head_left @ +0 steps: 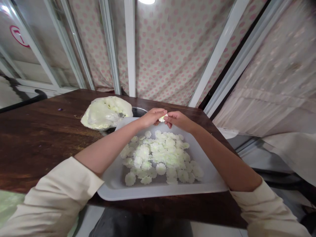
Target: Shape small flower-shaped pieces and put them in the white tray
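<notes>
My left hand [151, 118] and my right hand [179, 120] meet above the far rim of a white plastic tray [158, 194]. Between their fingertips they pinch a small pale green-white piece [162, 118], partly hidden by the fingers. Below them, a loose layer of scalloped, flower-shaped pale pieces [158, 156] lies heaped in the tray. Behind the tray and left of my hands sits a large pale, wet-looking mass in clear plastic [106, 113], resting on a metal bowl [139, 112].
The tray and bowl stand on a dark wooden table [37, 141], whose far corner lies just past my right hand. A tiny purple scrap [60, 109] lies on the wood. Pink-dotted cloth [163, 65] and white frames stand behind the table.
</notes>
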Tool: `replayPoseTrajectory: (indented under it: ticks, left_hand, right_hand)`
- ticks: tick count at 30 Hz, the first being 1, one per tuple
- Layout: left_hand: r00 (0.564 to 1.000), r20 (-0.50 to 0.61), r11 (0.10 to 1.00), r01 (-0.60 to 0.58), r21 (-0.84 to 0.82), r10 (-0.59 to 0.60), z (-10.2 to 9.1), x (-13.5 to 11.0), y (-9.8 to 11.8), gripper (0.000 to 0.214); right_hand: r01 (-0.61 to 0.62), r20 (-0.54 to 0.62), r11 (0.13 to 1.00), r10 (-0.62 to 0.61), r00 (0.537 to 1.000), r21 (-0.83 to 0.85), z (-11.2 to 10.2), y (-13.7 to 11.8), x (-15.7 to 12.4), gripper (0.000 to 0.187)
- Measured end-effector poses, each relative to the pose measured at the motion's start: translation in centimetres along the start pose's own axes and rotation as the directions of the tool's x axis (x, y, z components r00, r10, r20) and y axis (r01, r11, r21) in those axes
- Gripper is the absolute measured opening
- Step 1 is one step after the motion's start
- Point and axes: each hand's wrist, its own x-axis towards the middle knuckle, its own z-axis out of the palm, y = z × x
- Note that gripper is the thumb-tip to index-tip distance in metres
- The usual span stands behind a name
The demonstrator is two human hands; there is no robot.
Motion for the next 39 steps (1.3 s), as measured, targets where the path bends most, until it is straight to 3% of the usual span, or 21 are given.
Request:
replayPoseTrajectory:
  ticks: [20,27,30,34,39]
  left_hand:
    - [0.997,0.056,0.964,-0.063,0.259,0.051,-0.4,0.2,-1.1,0.056]
    - [0.995,-0.024,0.931,-0.077,0.356,0.092,0.2,-0.4,-0.2,0.053]
    - [1.0,-0.021,0.957,-0.016,0.29,0.023,0.3,-0.4,-0.2,0.051]
    - [0.998,0.044,0.992,0.038,0.122,-0.043,0.5,-0.1,-0.5,0.032]
    - [0.989,-0.076,0.987,0.136,0.09,-0.13,0.5,0.3,-0.7,0.025]
  right_hand:
    - [-0.103,0.04,0.995,0.103,0.994,0.01,0.7,-0.4,0.0,0.039]
    - [-0.05,-0.148,0.999,0.05,0.988,0.003,0.8,-0.3,0.4,0.035]
    - [-0.003,-0.177,0.998,0.014,0.984,0.061,0.3,0.2,0.6,0.032]
    - [0.002,-0.242,1.0,0.006,0.97,0.031,-0.3,0.5,0.6,0.031]
    - [-0.008,-0.206,0.999,0.017,0.978,0.042,-0.3,0.5,0.5,0.031]
